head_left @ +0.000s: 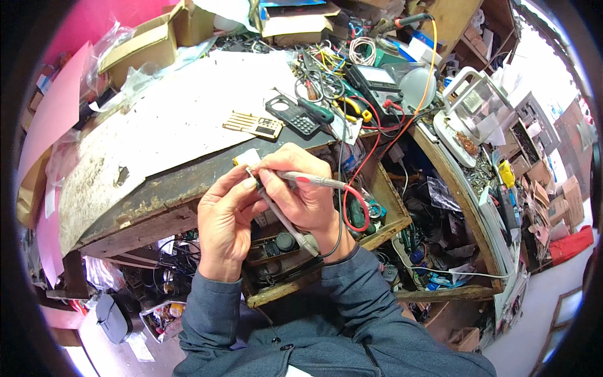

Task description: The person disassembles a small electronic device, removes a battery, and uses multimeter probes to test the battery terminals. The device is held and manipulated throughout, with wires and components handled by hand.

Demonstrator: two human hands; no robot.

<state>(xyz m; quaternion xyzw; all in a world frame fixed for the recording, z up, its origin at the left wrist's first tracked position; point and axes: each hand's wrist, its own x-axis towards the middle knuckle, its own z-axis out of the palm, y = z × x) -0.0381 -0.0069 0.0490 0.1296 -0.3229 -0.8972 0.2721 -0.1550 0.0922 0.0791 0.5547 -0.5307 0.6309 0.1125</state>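
Both my hands meet in front of the workbench edge. My right hand [298, 185] is closed around a grey test probe [314, 180] with a red dot and a red lead. A second grey test probe [286, 220], with a dark lead, slants down between my hands, its upper part near my right fingers. My left hand [226, 217] pinches a small white piece with a yellow edge [247, 157] close to the probe tips. My fingers hide the contact point. The leads run toward an analog multimeter [377, 85] at the back right.
On the bench [182, 188] lie a white sheet [188, 107], a gold-coloured keypad plate [254, 124], a black phone housing [290, 114] and a green-handled screwdriver [317, 111]. A soldering iron [411, 20] sits behind. Below are open drawers [392, 204] with tangled parts.
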